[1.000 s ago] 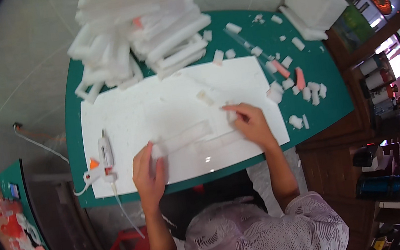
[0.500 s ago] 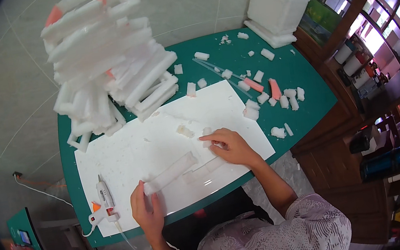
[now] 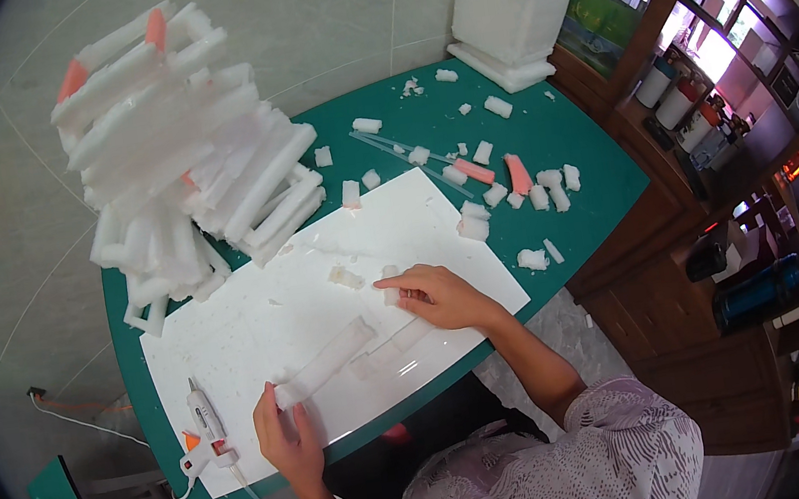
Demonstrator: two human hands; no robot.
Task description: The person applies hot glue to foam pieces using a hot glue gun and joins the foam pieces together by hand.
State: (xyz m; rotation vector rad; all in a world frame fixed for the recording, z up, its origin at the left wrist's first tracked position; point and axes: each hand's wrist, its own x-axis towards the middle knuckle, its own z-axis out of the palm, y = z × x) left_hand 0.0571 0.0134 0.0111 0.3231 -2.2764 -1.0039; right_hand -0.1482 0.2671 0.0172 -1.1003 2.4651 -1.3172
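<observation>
My left hand [image 3: 289,434] is closed about a white foam piece [image 3: 289,395], with the fingers on one side and the thumb on the other. This piece lies at the near-left end of a long white foam strip [image 3: 333,354]; whether the two are joined I cannot tell. My right hand [image 3: 444,296] pinches a small white foam block [image 3: 391,287] between forefinger and thumb, close to the white board. Beneath its wrist lies a second flat, pale strip [image 3: 390,348]. Just left of the right fingertips rests a yellowish-white foam chunk [image 3: 346,278].
A white glue gun [image 3: 207,431] lies on the white board [image 3: 220,344] at left. Stacked foam frames [image 3: 152,131] rise at the back left, and a foam box [image 3: 505,18] stands at the back right. Foam scraps, pink pieces [image 3: 518,174] and clear sticks [image 3: 407,155] litter the green table [image 3: 594,194].
The whole view has shifted, so the table sits further left and tilts slightly. A white foam piece now shows between my left fingers. My right hand keeps its place beside the small block.
</observation>
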